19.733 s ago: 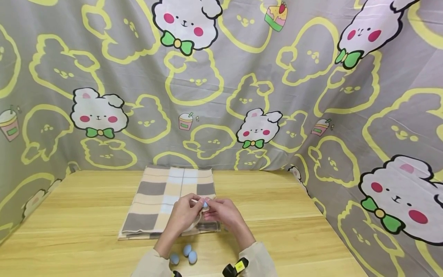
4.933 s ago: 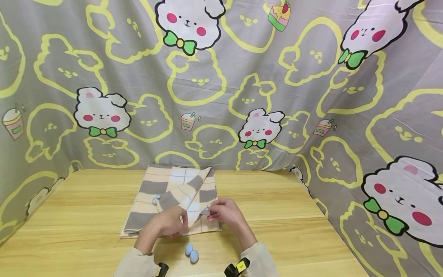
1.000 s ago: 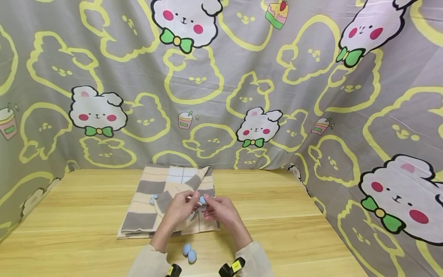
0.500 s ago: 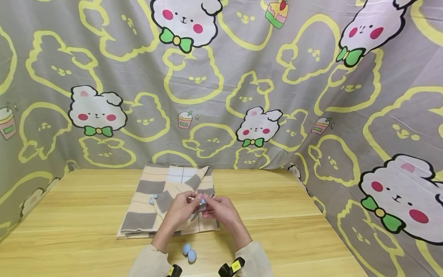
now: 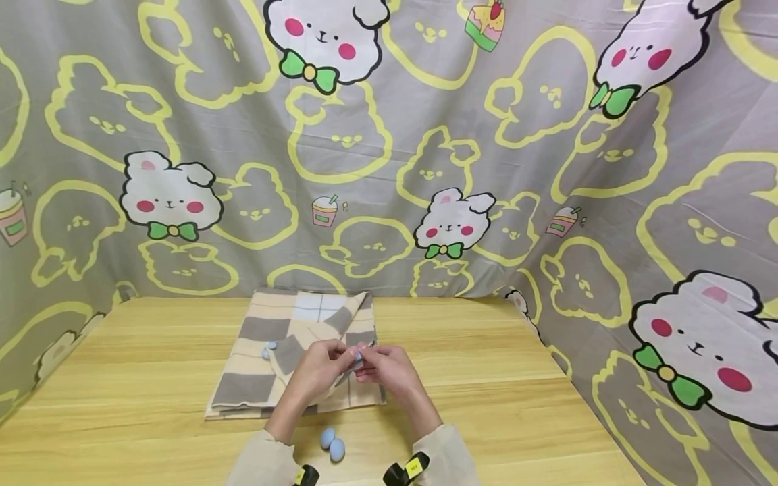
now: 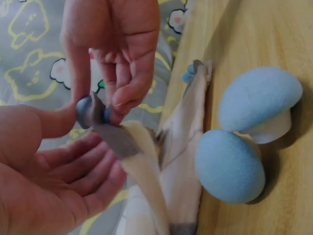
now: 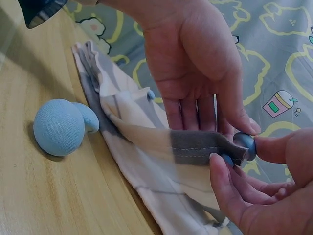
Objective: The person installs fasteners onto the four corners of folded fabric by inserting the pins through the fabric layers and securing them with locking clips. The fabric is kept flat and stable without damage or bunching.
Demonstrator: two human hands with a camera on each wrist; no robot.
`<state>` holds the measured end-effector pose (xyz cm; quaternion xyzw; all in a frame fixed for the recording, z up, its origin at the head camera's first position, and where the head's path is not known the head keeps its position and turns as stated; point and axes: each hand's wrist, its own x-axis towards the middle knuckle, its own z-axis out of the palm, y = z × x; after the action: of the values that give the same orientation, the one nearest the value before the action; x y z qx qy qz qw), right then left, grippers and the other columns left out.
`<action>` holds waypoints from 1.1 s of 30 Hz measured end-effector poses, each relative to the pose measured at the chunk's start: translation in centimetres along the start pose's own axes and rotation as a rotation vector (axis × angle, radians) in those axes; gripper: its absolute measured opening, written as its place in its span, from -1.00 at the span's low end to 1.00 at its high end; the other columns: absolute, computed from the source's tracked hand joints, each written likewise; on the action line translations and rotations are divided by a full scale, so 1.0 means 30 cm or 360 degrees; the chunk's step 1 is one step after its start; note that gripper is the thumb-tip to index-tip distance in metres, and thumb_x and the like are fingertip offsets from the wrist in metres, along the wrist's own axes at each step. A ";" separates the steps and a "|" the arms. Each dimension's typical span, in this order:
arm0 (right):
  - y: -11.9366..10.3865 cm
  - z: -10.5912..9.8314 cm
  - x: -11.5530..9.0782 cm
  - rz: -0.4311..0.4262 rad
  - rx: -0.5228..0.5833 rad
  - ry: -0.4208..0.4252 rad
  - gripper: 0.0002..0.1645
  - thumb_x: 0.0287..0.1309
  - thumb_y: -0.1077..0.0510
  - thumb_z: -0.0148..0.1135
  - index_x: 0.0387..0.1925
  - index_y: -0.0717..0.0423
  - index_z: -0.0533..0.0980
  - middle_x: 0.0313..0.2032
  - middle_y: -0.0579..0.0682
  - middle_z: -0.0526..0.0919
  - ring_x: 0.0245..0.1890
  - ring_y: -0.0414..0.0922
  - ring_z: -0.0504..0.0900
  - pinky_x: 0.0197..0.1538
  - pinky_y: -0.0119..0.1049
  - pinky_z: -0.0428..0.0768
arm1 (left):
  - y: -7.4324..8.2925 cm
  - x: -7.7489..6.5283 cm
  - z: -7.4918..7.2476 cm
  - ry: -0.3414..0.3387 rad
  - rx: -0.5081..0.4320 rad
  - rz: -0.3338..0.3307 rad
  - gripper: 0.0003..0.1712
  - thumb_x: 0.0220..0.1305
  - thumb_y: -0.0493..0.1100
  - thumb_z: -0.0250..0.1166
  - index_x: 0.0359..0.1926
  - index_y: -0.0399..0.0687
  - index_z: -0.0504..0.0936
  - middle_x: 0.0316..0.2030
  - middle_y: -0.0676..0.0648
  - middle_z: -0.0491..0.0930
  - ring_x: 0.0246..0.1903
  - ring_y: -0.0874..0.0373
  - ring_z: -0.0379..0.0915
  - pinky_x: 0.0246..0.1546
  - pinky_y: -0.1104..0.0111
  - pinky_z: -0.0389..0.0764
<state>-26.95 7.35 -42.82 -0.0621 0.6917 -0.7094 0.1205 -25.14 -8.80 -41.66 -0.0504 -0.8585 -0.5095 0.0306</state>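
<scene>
Both hands meet over a folded checked blanket (image 5: 252,388). A blue mushroom-shaped clip (image 7: 248,145) sits at a grey corner of the cloth (image 7: 195,147), its rounded cap on one side and a smaller blue part on the other. My right hand (image 5: 392,371) pinches it between thumb and finger. My left hand (image 5: 321,368) has its thumb against the cap, with its other fingers behind the cloth. In the head view the thumbs cover most of this clip. Another blue clip (image 5: 269,349) sits at a turned-over grey corner left of my left hand.
Two loose blue mushroom-shaped clips (image 5: 332,444) lie side by side on the wooden table (image 5: 486,405), between my forearms. One shows a pale stem (image 6: 271,129). A grey curtain with cartoon bears (image 5: 346,202) hangs behind and beside the table.
Since the oldest frame, loose clips dropped from three to two, and a turned-over corner now carries one. Over the last second, my thumbs closed in over the clip in hand.
</scene>
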 end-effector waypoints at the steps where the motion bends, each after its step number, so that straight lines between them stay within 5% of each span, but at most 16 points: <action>1: 0.001 -0.001 0.000 -0.0002 -0.0002 0.0003 -0.53 0.45 0.05 0.17 -0.08 0.50 0.58 -0.45 -0.03 0.71 -0.48 -0.25 0.67 -0.26 -0.36 0.71 | 0.001 -0.001 -0.002 -0.0028 0.0002 -0.0013 -0.80 0.35 -0.09 0.36 -0.21 -0.15 0.73 -0.37 -0.04 0.71 -0.37 0.17 0.58 -0.37 0.31 0.55; 8: 0.009 -0.003 0.000 -0.0005 -0.0005 0.0036 -0.49 0.45 0.00 0.18 -0.07 0.48 0.57 -0.47 -0.02 0.71 -0.49 -0.26 0.68 -0.31 -0.40 0.69 | 0.005 -0.009 -0.016 -0.0161 -0.0011 0.0015 -0.69 0.05 -0.33 0.53 -0.14 -0.18 0.71 -0.36 -0.07 0.73 -0.32 0.14 0.64 -0.31 0.31 0.59; 17: 0.005 -0.002 -0.001 0.0027 -0.0018 0.0029 -0.49 0.44 -0.03 0.18 -0.09 0.46 0.56 -0.49 -0.04 0.69 -0.51 -0.27 0.66 -0.32 -0.40 0.69 | 0.002 -0.011 -0.018 -0.0106 0.0107 0.0128 -0.94 0.19 -0.31 0.40 -0.36 -0.14 0.79 -0.48 -0.04 0.73 -0.51 0.24 0.49 -0.46 0.38 0.49; 33: 0.006 -0.002 0.001 0.0040 0.0009 0.0042 -0.53 0.48 0.00 0.12 -0.16 0.44 0.54 -0.45 -0.03 0.66 -0.48 -0.25 0.65 -0.31 -0.40 0.69 | -0.008 0.002 -0.040 0.0024 0.0017 0.0021 -0.88 0.26 -0.31 0.35 -0.40 -0.18 0.78 -0.50 0.00 0.66 -0.49 0.19 0.38 -0.46 0.38 0.39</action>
<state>-26.99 7.41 -43.00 -0.0437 0.6920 -0.7104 0.1205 -25.22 -9.98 -41.28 -0.0520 -0.8606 -0.5049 0.0405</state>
